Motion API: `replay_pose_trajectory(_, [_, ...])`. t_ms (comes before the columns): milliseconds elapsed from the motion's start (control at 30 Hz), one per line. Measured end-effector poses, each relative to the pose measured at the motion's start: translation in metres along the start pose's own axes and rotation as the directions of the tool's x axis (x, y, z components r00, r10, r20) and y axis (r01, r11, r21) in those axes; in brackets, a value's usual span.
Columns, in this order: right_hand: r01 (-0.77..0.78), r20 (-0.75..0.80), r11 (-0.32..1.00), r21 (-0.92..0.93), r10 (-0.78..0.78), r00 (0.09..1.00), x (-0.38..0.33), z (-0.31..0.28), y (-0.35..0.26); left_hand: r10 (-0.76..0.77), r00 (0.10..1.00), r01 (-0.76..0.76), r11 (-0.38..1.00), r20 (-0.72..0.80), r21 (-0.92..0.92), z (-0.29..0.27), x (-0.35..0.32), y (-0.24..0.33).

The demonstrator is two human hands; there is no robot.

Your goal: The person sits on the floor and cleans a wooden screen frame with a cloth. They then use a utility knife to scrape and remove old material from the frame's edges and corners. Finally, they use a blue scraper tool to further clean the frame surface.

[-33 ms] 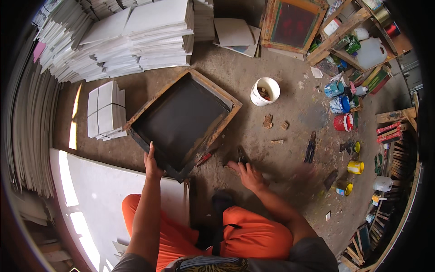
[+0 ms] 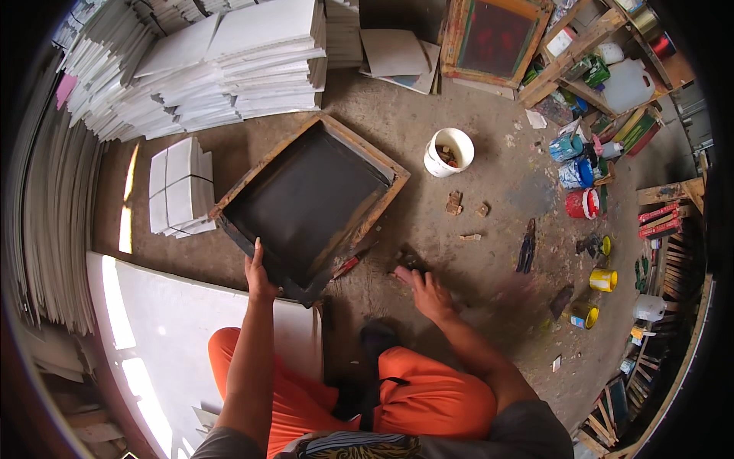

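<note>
A wooden screen-printing frame [image 2: 394, 170] with a dark mesh [image 2: 306, 199] is propped at a slant in front of me. My left hand [image 2: 261, 277] grips its near left edge, thumb on the inner side. Low over the floor, right of the frame's near corner, is my right hand [image 2: 433, 297]. Its fingers are curled down around a dark object [image 2: 413, 258], whose kind I cannot make out; a pinkish patch shows beside the fingertips. Between that hand and the frame, a red-handled tool [image 2: 348, 265] lies on the floor.
A white bucket [image 2: 449, 167] holding small scraps stands beyond my right hand, with brown pieces [image 2: 454, 202] near it. Dark-handled pliers [image 2: 527, 246] lie to the right. Paint pots [image 2: 603, 280] line the right side. A white board [image 2: 206, 298] and stacked sheets [image 2: 182, 187] are at left.
My right hand has shifted slightly and its fingers have drawn in closer around the dark object on the floor. The left hand and frame stay in place.
</note>
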State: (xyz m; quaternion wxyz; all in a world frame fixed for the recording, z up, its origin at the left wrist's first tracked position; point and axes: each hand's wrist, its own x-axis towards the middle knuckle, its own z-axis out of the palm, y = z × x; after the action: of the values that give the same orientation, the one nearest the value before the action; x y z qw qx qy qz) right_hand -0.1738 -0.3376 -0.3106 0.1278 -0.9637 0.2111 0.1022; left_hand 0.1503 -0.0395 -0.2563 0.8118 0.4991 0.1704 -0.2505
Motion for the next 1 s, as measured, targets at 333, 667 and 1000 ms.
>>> replay_pose_trajectory(333, [0.498, -0.065, 0.866, -0.037, -0.500, 0.864, 0.070, 0.010, -0.093, 0.068, 0.997, -0.068, 0.998, -0.024, -0.002, 0.009, -0.013, -0.004])
replay_pose_trajectory(667, [0.467, -0.042, 0.882, -0.063, -0.470, 0.882, 0.063, 0.030, -0.005, 0.034, 0.998, -0.038, 0.997, -0.054, -0.074, 0.004, -0.020, -0.024])
replay_pose_trajectory(1000, [0.501, -0.090, 0.860, -0.100, -0.509, 0.856, 0.034, 0.027, 0.041, -0.182, 0.972, 0.175, 0.983, -0.148, -0.059, -0.006, -0.029, -0.110])
